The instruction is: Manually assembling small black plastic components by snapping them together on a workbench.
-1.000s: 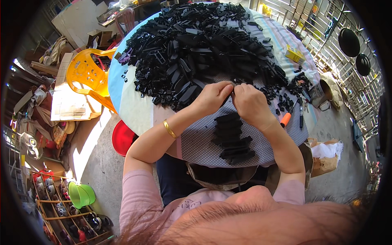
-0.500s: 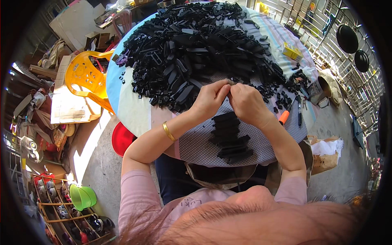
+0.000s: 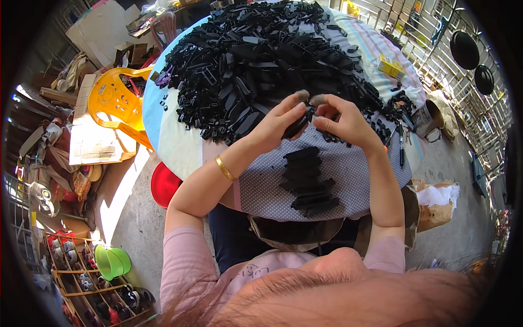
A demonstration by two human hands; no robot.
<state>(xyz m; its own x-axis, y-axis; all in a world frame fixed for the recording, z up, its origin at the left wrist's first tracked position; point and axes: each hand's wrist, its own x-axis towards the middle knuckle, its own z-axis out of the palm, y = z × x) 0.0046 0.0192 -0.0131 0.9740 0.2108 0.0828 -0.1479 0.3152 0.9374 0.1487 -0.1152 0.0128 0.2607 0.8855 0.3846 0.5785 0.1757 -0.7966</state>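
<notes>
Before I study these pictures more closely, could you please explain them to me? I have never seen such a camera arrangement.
There is no robot here: a person works with two bare hands. All the pictures come from one wide fisheye camera on the person's head, looking down, so straight edges bend near the rim.

On the cloth-covered round table lies a large heap of black parts. Nearer the person, a row of black pieces rests on dotted cloth. A yellow box and a pen lie toward the right.

The left hand holds a dark piece. The right hand is close beside it; whether it grips anything is hard to tell.
</notes>
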